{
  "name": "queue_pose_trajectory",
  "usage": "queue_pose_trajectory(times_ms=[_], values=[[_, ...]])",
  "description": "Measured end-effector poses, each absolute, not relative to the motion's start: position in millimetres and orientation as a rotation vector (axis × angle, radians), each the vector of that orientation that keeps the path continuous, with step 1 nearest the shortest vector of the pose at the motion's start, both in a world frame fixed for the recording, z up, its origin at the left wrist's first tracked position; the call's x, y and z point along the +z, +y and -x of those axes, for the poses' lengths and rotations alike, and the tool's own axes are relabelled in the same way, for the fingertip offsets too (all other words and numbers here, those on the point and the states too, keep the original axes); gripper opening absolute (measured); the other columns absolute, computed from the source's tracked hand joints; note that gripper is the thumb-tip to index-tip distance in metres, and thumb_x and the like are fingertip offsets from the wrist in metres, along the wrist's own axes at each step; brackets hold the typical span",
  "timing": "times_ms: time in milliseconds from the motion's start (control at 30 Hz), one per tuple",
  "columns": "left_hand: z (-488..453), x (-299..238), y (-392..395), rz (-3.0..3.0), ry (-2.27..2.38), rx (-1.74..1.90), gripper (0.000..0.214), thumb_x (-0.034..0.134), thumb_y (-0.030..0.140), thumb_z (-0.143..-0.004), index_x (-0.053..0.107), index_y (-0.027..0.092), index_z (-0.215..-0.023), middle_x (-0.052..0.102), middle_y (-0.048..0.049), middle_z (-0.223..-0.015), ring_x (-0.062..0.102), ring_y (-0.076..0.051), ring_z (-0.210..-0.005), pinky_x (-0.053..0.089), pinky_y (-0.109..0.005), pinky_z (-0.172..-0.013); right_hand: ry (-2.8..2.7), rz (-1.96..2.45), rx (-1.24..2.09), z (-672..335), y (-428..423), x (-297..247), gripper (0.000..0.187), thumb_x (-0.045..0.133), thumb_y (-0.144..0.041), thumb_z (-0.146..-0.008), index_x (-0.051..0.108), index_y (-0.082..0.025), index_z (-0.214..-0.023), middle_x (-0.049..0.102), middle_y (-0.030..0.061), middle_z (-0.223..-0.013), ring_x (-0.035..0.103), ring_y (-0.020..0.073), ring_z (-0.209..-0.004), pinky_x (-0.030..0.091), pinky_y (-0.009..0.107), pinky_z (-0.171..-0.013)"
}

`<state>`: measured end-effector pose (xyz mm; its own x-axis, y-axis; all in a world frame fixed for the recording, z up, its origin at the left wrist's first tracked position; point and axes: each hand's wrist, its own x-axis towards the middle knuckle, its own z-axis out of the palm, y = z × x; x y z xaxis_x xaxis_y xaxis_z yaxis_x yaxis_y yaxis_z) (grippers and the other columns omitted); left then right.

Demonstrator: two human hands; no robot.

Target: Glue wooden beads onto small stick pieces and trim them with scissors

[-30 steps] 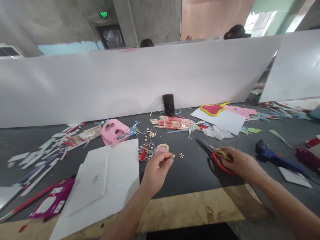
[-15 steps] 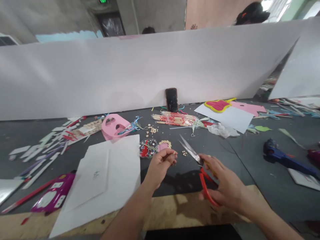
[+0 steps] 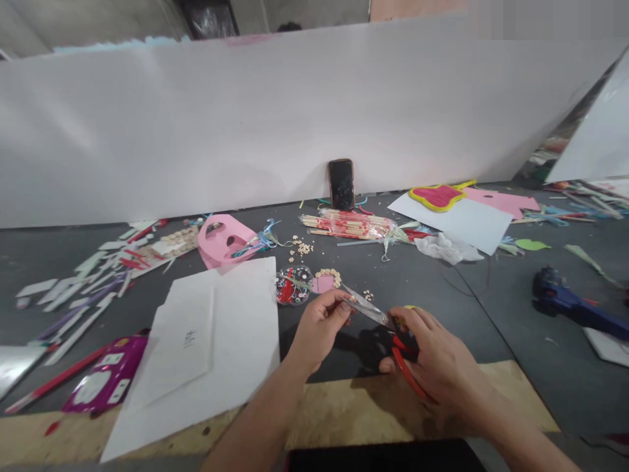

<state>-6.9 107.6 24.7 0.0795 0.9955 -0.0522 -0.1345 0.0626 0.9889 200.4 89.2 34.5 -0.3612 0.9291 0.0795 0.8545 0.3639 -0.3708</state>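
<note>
Red-handled scissors (image 3: 371,311) sit just below centre in the head view I monitor, clasped in the right hand (image 3: 437,367), blades pointing upper left. I see their tips meet the left hand (image 3: 319,324), whose fingertips (image 3: 343,303) are pinched together; I cannot tell on what. White paper (image 3: 221,341) lies left, 1 blue glue gun (image 3: 565,303) far right.

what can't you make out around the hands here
Head view only:
- whatever the left hand pinches: too small, hidden by its fingertips and the scissors tips
- scissors handles: mostly covered by the right hand
- blue glue gun: cut off by the right edge
- phone screen: dark, unreadable
</note>
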Motion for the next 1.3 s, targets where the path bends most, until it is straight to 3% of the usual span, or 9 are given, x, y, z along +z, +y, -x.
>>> queue_pose_trajectory(times_ms=[367, 667, 900, 1300], values=[[13.6, 12.2, 104.9, -1.168, 1.176, 1.135, 0.024, 0.066, 0.040, -0.072, 0.064, 0.018, -0.081, 0.058, 0.0016, -0.063, 0.052, -0.013, -0.061, 0.041, -0.024, -0.061, -2.125, 1.516, 0.590, -183.6, 53.8, 34.3, 0.049, 0.061, -0.040, -0.080, 0.046, -0.021, -0.123, 0.059, 0.0098, -0.111, 0.053, 0.0247, -0.105, 0.044, 0.039, -0.088], [-6.2, 45.1, 76.6, -1.162, 1.112, 1.282, 0.023, 0.074, 0.033, -0.062, 0.062, 0.018, -0.075, 0.057, 0.0039, -0.064, 0.050, -0.010, -0.057, 0.043, -0.022, -0.055, -2.099, 1.496, 0.448, -177.9, 11.3, 54.6, 0.046, 0.054, -0.037, -0.081, 0.046, -0.017, -0.121, 0.062, 0.0099, -0.103, 0.058, 0.0234, -0.097, 0.044, 0.034, -0.083], [-7.1, 61.8, 33.9, -1.028, 1.129, 1.415, 0.029, 0.080, 0.028, -0.053, 0.063, 0.017, -0.074, 0.058, 0.0042, -0.067, 0.052, -0.008, -0.057, 0.047, -0.018, -0.052, -2.137, 1.385, 0.439, -173.0, -22.4, 62.6, 0.042, 0.053, -0.042, -0.083, 0.045, -0.019, -0.118, 0.064, 0.0082, -0.096, 0.061, 0.0234, -0.087, 0.045, 0.032, -0.070], [3.8, 68.4, 6.8, -1.025, 1.084, 1.472, 0.030, 0.080, 0.028, -0.056, 0.065, 0.017, -0.079, 0.059, 0.0045, -0.067, 0.052, -0.007, -0.057, 0.046, -0.018, -0.053, -2.180, 1.277, 0.402, -162.7, -37.4, 63.9, 0.044, 0.054, -0.042, -0.082, 0.044, -0.018, -0.117, 0.064, 0.0088, -0.094, 0.062, 0.0234, -0.086, 0.045, 0.031, -0.067]])
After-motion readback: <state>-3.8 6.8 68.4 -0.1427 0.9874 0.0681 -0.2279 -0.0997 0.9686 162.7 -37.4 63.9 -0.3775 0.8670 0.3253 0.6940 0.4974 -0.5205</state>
